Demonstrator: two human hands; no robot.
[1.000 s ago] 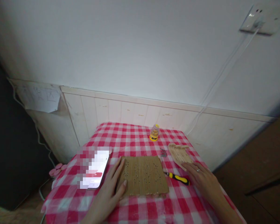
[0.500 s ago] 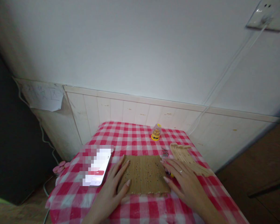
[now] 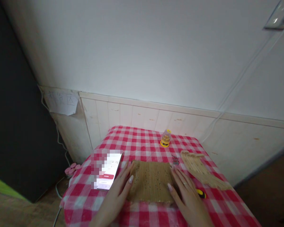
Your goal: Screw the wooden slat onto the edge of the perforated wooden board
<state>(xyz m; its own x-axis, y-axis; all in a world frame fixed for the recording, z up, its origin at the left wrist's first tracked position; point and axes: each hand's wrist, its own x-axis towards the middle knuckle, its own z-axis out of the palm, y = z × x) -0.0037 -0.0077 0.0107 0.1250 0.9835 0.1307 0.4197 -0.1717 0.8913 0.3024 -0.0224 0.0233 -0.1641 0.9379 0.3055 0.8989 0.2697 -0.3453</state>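
A brown cardboard piece (image 3: 152, 183) with many small dark holes lies on the table in front of me. My left hand (image 3: 119, 189) rests along its left edge, fingers stretched and thumb at the near left side. Along the right edge lies my right hand (image 3: 184, 190), a ring on one finger, its fingers spread and fingertips touching the cardboard. Neither hand is wrapped round it. Beside the right hand a yellow and black handle (image 3: 201, 193) sticks out, partly hidden. Several small dark metal pieces (image 3: 175, 160) sit just beyond the cardboard's far right corner.
A lit phone (image 3: 110, 171) lies left of my left hand. At the back stands a clear, yellow-based bit case (image 3: 166, 138). Torn cardboard (image 3: 201, 170) lies at the right. A red-and-white checked cloth (image 3: 137, 142) covers the table, which meets a panelled wall (image 3: 142, 115).
The view has shifted, so everything appears farther right and slightly lower. More of the yellow and black handle shows beside my right hand. Both hands stay at the cardboard's edges.
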